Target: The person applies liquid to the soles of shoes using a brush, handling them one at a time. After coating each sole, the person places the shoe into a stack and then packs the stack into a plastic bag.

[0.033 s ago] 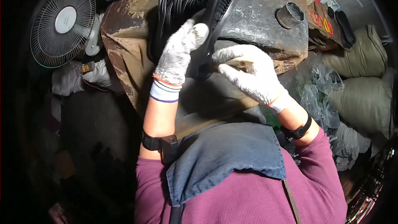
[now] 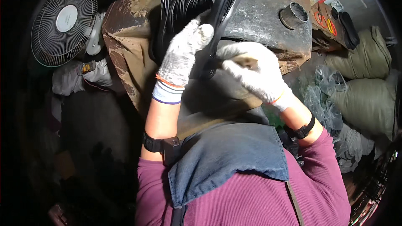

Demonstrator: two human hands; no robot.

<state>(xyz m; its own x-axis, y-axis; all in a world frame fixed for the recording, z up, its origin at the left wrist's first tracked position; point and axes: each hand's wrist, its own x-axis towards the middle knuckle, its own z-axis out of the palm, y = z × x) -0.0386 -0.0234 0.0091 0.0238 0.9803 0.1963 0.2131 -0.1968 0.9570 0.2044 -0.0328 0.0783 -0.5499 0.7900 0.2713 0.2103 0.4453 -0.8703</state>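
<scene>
A long black shoe sole (image 2: 221, 12) with a ridged inner face stands tilted before me, its lower end near my lap. My left hand (image 2: 184, 52), in a white knit glove, is closed on its left side with the thumb near the middle. At the sole's lower right edge is my right hand (image 2: 257, 69), gloved alike, with thumb and fingers curled in a pinch. What sits in that pinch, if anything, I cannot make out. Just behind my left hand, several more black soles (image 2: 184, 6) stand packed side by side on the worn, covered worktable (image 2: 255, 21).
A dark metal cup (image 2: 294, 15) stands on the table's right part. Beyond it are orange-handled scissors (image 2: 320, 19) and a loose black sole (image 2: 349, 29). A white fan (image 2: 67, 19) is at the left. Stuffed green sacks (image 2: 364, 104) and clear plastic bags (image 2: 324, 90) lie to the right.
Both hands have shifted very slightly to the right, the sole staying in my left hand. My right fingers have moved a little at the sole's edge.
</scene>
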